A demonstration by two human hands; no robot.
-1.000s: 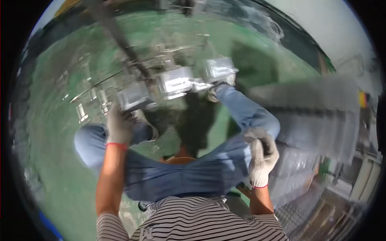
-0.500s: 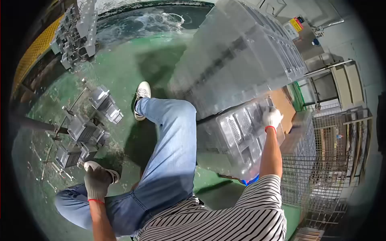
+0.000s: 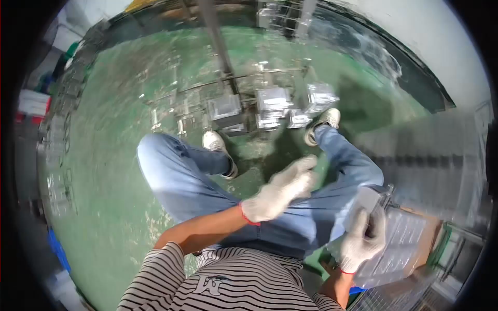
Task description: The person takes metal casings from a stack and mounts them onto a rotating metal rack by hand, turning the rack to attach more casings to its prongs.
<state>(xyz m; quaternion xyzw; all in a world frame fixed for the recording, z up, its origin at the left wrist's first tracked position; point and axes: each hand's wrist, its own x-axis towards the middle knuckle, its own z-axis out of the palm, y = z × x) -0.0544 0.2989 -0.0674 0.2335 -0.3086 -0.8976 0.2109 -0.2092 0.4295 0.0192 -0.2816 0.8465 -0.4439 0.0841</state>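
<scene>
My right hand (image 3: 363,241), in a white knitted glove with a red cuff, grips a small grey metal part (image 3: 367,199) over my right thigh. The part has a flat face and a jagged end on its right; its exact kind is unclear. Above my lap is my gloved left hand (image 3: 282,191), blurred, with fingers reaching forward to the right and nothing visible in them. Beside my right hand sits a clear plastic tray (image 3: 402,236) with moulded pockets. In front of my feet, several finned metal blocks (image 3: 273,101) hang on a rack.
A vertical metal pole (image 3: 215,41) rises behind the rack. Tall stacked plastic trays (image 3: 420,166) stand at my right, with cardboard (image 3: 428,241) and a wire basket (image 3: 394,293) nearby. More metal parts (image 3: 59,181) line the left. The green floor (image 3: 114,129) has worn patches.
The view has swung left. My right hand has come away from the plastic tray and now holds a grey metal part. My left hand has risen from beside my leg to above my lap.
</scene>
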